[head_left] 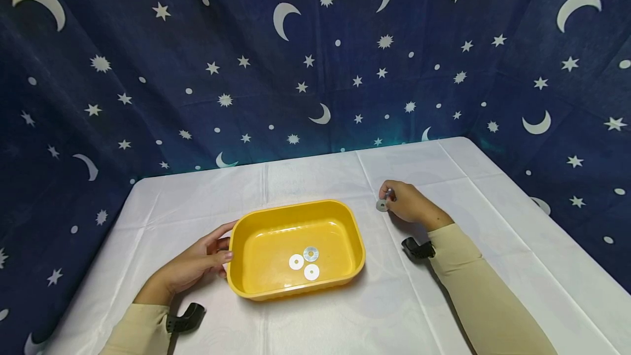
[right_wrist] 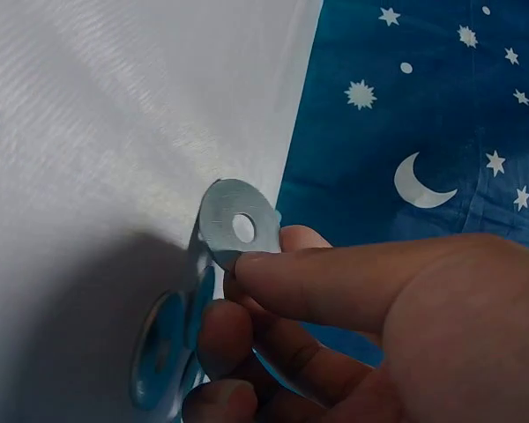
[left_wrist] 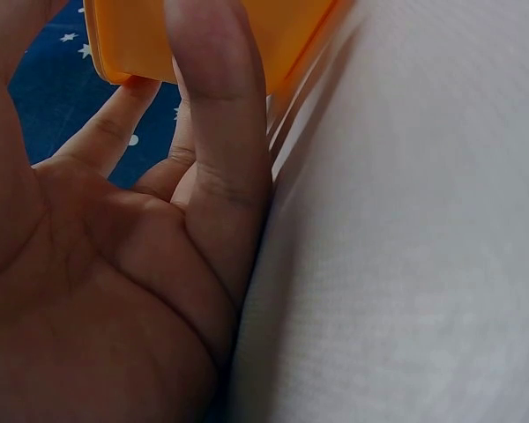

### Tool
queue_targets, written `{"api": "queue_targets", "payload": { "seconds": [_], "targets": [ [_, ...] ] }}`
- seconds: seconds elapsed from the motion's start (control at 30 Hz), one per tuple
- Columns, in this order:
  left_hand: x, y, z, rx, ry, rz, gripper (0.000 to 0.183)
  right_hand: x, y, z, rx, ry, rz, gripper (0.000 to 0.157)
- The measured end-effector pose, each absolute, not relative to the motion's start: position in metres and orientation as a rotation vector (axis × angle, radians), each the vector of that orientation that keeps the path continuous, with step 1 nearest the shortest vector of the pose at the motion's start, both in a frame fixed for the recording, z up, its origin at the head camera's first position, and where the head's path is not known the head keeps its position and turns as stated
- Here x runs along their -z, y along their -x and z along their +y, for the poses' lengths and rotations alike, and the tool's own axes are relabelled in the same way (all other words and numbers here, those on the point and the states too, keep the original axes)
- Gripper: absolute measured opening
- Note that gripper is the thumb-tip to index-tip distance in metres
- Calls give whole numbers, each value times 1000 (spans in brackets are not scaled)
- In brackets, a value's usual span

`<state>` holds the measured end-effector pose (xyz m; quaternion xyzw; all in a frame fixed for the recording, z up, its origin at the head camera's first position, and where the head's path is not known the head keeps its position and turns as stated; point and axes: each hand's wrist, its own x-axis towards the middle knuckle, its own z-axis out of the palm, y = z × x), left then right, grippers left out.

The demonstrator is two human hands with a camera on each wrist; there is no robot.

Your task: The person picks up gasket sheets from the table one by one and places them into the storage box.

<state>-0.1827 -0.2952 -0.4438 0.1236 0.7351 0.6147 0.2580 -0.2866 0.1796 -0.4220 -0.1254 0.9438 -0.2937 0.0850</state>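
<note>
A yellow tub [head_left: 296, 289] sits on the table with three flat round washers [head_left: 296, 262] lying on its floor, close together. My left hand [head_left: 194, 262] is at the tub's left end, its loosely spread fingers touching the outer wall. In the left wrist view the palm shows, with fingers reaching to the tub's orange-looking side [left_wrist: 286, 35]. To the right of the tub, my right hand [head_left: 406, 201] pinches a grey metal washer [right_wrist: 225, 216] between thumb and finger. Below it, more washers [right_wrist: 159, 352] are tucked against the curled fingers; their number cannot be told.
White cloth [head_left: 315, 327] with fold creases covers the table. A dark blue curtain [head_left: 315, 26] with moons and stars hangs behind it and along the sides. Black wrist-worn devices [head_left: 186, 318] are at both cuffs.
</note>
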Motion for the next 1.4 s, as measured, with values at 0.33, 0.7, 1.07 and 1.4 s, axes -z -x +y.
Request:
{"api": "queue_targets", "payload": {
  "seconds": [0.33,0.7,1.07,1.4],
  "targets": [
    [442,181,-295,-1658,-318,2004,71,414,281,173,908,426,2797,15],
    [443,182,-296,-1645,-304,2009,70,400,274,163,965,474,2773,18],
    [442,183,-295,-1641,-306,2013,70,381,255,146,1057,609,2753,19],
    [444,183,-295,-1634,-277,2014,70,378,243,129,1103,683,2684,20]
  ]
}}
